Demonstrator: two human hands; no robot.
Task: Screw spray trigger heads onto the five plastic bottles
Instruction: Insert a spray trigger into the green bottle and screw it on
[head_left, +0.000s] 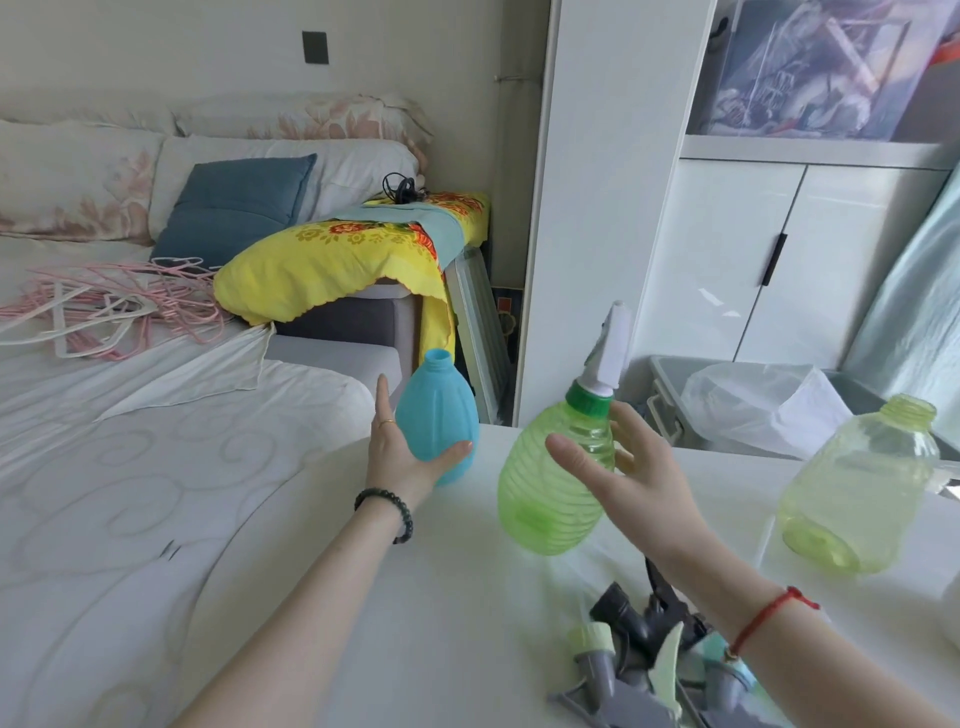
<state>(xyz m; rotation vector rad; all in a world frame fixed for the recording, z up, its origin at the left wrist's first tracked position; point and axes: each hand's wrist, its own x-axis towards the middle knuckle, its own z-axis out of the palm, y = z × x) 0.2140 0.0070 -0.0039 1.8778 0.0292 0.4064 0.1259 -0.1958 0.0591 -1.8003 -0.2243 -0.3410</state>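
Your left hand (402, 457) is wrapped round the lower side of the blue bottle (439, 413), thumb on the near face, fingers behind. Bottle stands at the far edge of the white counter (415, 597), long axis near vertical w/ a slight lean, open threaded neck pointing up, no cap on it.

Your right hand (631, 480) is spread open, fingers loose, not gripping. The green bottle (550, 478) sits just left of the palm; thumb lies across its front, fingers reach behind the shoulder; can't tell if they touch. Its axis tilts, base toward you and left, neck up and right. A white trigger head (610, 348) w/ green collar is already on it, nozzle end pointing up.

Right side of the counter: a pale yellow-green bottle (862, 483), tilted, open neck up-right, well apart from either hand. Loose pile of trigger heads (644, 660) lies near the counter's front edge, under your right wrist.
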